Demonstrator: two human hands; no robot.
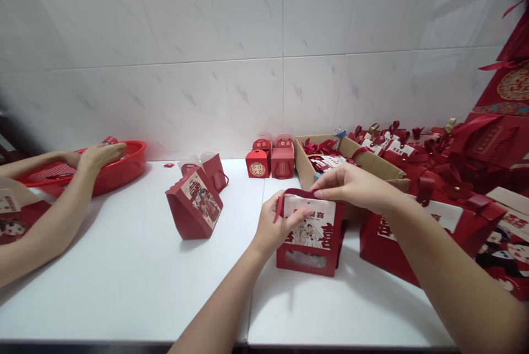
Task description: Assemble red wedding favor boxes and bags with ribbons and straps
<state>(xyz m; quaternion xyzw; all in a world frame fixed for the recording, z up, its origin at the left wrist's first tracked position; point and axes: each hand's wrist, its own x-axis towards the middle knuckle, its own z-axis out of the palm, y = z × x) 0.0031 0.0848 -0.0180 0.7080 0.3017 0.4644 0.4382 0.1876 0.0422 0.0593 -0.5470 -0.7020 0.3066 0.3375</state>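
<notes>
A red gift box (308,238) with a white illustrated card and a clear window stands upright on the white table. My left hand (279,221) grips its upper left side, the thumb lying across the card. Along the top of the box runs a dark red ribbon (300,193), with one end hanging down at the left. The fingertips of my right hand (347,186) pinch this ribbon near the top right corner. To the left, another red gift box (195,205) with an illustrated front stands apart from my hands.
A cardboard box (367,158) of red ribbons and cards stands behind my right hand. Many red gift bags (438,177) crowd the right side. Small red boxes (270,161) sit by the tiled wall. At left, another person's hands (101,155) reach into a red basin (132,164).
</notes>
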